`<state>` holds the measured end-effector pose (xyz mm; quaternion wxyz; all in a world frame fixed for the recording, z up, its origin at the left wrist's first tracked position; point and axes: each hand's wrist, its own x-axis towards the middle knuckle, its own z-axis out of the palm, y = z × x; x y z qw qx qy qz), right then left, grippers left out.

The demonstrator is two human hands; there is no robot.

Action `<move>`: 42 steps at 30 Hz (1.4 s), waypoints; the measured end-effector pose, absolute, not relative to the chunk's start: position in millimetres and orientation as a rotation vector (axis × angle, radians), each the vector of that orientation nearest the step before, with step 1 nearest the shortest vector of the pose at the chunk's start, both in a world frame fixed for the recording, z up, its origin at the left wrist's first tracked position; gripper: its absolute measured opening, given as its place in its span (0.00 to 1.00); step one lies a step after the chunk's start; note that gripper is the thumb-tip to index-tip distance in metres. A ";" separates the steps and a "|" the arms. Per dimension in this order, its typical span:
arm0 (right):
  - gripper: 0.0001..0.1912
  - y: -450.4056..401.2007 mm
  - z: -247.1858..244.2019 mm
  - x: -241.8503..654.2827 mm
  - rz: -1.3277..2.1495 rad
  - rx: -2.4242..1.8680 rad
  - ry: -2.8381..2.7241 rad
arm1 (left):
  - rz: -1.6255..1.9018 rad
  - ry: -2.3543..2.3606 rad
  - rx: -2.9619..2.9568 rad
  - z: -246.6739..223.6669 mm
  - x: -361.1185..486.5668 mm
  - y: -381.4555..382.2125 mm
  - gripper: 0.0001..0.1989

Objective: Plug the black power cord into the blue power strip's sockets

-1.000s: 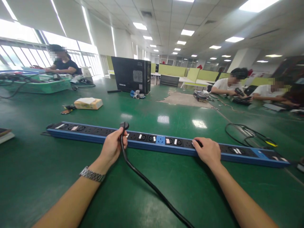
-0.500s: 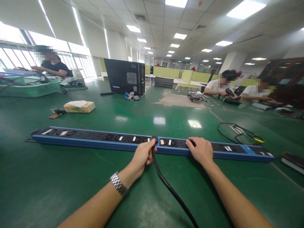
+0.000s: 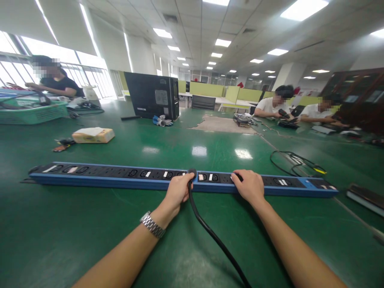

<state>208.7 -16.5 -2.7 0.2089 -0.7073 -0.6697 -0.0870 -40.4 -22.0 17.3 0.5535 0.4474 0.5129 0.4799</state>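
Note:
A long blue and black power strip (image 3: 103, 176) lies across the green table, its rows of sockets facing up and white labels beside some of them. My left hand (image 3: 178, 189), with a metal watch on the wrist, pinches the black plug (image 3: 192, 173) of a thick power cable (image 3: 207, 229) over the strip's middle. Whether the plug sits in a socket I cannot tell. The cable runs down toward me and out of view. To the right, my right hand (image 3: 249, 185) is closed over the strip, thumb on top; its other fingers are mostly hidden behind.
Behind the strip are a tissue pack (image 3: 93, 135), keys (image 3: 63, 144), a black computer case (image 3: 150, 96) and gloves (image 3: 163, 121). A coiled black cable (image 3: 295, 162) and a dark flat object (image 3: 366, 198) lie right. A green basket (image 3: 33, 114) stands left. Several people sit farther back.
The scene has shifted slightly left in view as the camera turned. Both hands keep the same hold, left on the plug and right on the power strip.

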 end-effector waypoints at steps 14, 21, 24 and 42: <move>0.19 -16.7 -2.6 210.2 -0.246 -1.951 -1.886 | 1.075 1.226 1.175 3.4 -46.8 -26.0 0.23; 0.20 -16.6 -2.3 215.4 -0.194 -1.920 -1.939 | 1.101 1.174 1.179 -2.0 -50.9 -22.8 0.25; 0.20 -16.6 -2.4 216.3 -0.199 -1.925 -1.943 | 1.099 1.183 1.179 -2.0 -52.0 -22.0 0.25; 0.18 -18.0 -3.1 209.7 -0.192 -1.831 -1.739 | 1.449 1.203 2.089 5.1 -70.1 -15.0 0.17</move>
